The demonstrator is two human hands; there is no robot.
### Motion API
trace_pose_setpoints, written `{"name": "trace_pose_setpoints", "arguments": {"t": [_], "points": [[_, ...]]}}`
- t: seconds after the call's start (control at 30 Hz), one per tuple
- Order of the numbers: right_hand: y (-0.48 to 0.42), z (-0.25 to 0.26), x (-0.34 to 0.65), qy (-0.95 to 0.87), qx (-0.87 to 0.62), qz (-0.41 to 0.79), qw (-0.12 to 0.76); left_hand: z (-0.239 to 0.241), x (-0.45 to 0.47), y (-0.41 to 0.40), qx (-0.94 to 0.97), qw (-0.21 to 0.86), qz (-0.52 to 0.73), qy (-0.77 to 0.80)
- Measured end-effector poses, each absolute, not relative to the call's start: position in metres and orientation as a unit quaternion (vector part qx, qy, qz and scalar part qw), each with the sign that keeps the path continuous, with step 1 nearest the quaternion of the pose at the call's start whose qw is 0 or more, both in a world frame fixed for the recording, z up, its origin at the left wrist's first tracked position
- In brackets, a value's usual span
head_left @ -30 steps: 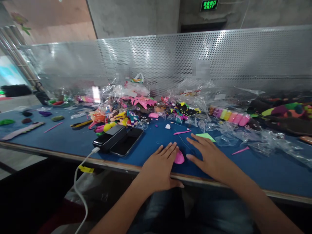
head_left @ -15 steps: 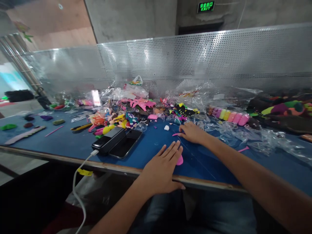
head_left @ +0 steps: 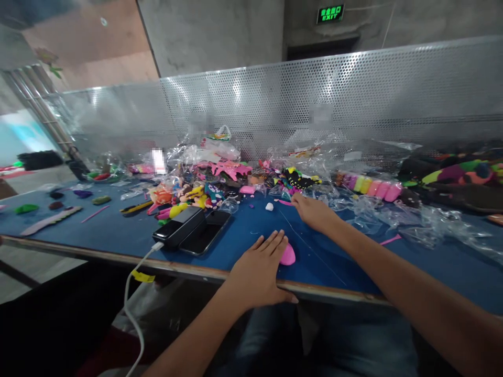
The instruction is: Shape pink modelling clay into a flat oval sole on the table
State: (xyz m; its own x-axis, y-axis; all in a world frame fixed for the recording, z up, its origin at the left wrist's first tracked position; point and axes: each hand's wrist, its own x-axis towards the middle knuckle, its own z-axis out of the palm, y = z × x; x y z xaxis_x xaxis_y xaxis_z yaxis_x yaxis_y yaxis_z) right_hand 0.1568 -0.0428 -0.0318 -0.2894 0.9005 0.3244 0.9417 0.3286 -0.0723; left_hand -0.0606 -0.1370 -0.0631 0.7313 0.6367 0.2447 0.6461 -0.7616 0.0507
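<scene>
Resting flat and open beside the pink clay lump point(head_left: 288, 255), left hand point(head_left: 257, 267) idles; right hand point(head_left: 313, 212) touches the pink stick point(head_left: 283, 201), grip unclear, so lifting it likely calls for a fine pinch.

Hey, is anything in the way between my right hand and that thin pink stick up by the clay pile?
Nothing visible. The right hand has its fingertips at the end of the pink stick; whether they pinch it is unclear. The small white lump lies off to the side.
</scene>
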Motion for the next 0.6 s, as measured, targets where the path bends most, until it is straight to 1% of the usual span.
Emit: {"name": "trace_pose_setpoints", "arguments": {"t": [0.1,0.13,0.2,0.33,0.43,0.53,0.6], "points": [[-0.065,-0.029,0.156,-0.791,-0.557,0.011,0.252,-0.064,-0.062,-0.141,-0.925,0.036,-0.140,-0.353],[-0.074,-0.029,0.155,-0.791,-0.545,0.047,0.275,-0.065,-0.063,-0.145,-0.917,0.048,-0.153,-0.365],[-0.091,-0.031,0.152,-0.798,-0.511,0.124,0.293,-0.071,-0.065,-0.154,-0.892,0.075,-0.200,-0.398],[-0.104,-0.037,0.144,-0.805,-0.482,0.206,0.279,-0.088,-0.069,-0.174,-0.843,0.096,-0.310,-0.429],[-0.098,-0.039,0.138,-0.797,-0.502,0.245,0.230,-0.096,-0.070,-0.181,-0.830,0.088,-0.351,-0.425],[-0.091,-0.038,0.135,-0.805,-0.522,0.207,0.192,-0.096,-0.068,-0.182,-0.825,0.081,-0.368,-0.421],[-0.089,-0.036,0.134,-0.814,-0.516,0.171,0.204,-0.094,-0.068,-0.182,-0.823,0.083,-0.366,-0.427]]}}
